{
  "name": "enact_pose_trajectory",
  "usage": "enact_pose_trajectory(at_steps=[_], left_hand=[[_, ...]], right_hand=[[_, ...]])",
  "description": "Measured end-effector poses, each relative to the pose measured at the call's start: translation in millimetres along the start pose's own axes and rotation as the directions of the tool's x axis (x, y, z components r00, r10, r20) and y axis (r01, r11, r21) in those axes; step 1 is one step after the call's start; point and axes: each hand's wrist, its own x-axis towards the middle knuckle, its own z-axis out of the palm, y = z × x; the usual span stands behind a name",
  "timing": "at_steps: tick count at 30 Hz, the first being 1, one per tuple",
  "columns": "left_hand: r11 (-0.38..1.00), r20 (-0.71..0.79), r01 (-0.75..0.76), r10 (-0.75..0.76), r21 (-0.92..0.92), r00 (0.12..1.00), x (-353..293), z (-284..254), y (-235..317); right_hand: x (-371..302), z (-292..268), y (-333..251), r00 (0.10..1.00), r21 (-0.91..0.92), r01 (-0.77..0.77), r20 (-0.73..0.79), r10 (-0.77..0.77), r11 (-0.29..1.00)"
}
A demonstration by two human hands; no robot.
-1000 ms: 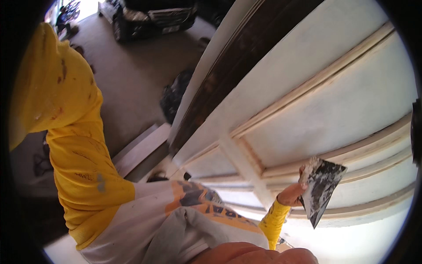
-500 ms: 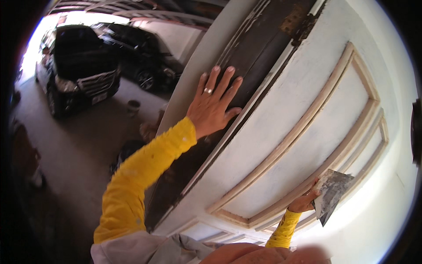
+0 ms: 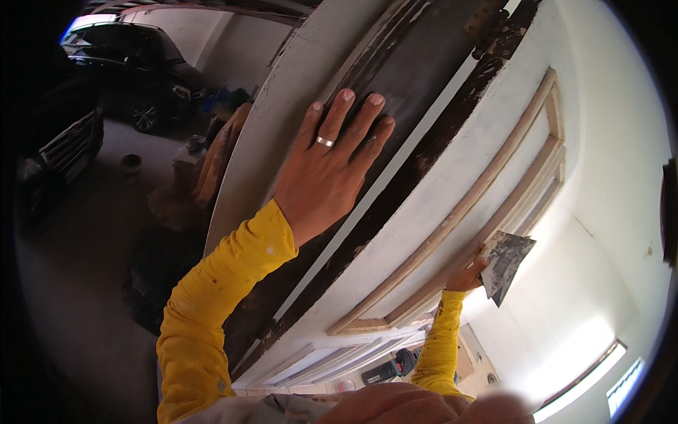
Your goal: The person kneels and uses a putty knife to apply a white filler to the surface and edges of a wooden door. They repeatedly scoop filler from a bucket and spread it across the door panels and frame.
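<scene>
The left hand lies flat, fingers spread wide, on the dark edge of a white panelled door; the right hand grips a putty knife.

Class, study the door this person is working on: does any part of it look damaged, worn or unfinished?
Yes. The door's edge is patchy: dark bare surface shows through ragged white coating beside the left hand. The panel mouldings are bare wood. The right hand holds a smeared putty knife.
</scene>
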Motion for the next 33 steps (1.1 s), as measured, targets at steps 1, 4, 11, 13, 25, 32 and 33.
enact_pose_trajectory(at_steps=[1,4,11,13,25,32,33], left_hand=[[1.0,-0.002,-0.002,0.002,-0.01,1.0,-3,0,0],[0.999,-0.057,-0.001,-0.002,-0.052,0.998,1,-7,-2],[0.996,-0.117,-0.046,0.036,-0.08,0.992,-5,-10,-9],[0.988,-0.22,-0.126,0.104,-0.09,0.97,-8,-13,-12],[0.763,-0.233,-0.076,-0.1,-0.642,0.967,-108,39,61],[0.465,0.514,0.748,-0.544,-0.474,0.663,-305,-12,157],[0.431,0.533,0.769,-0.555,-0.472,0.638,-314,-14,162]], right_hand=[[-3,5,-3,1.0,0.002,-0.004,-0.014,0.004,1.0],[5,10,-6,0.997,0.07,0.059,-0.052,-0.056,0.996],[-11,25,-7,0.995,0.077,0.092,-0.034,-0.09,0.993],[-2,10,-4,0.988,0.05,0.154,-0.002,-0.154,0.987],[24,-39,9,0.967,-0.137,0.231,0.144,-0.211,0.963],[16,-6,21,0.98,-0.117,0.133,0.164,-0.113,0.984],[13,-6,22,0.98,-0.129,0.124,0.17,-0.101,0.984]])
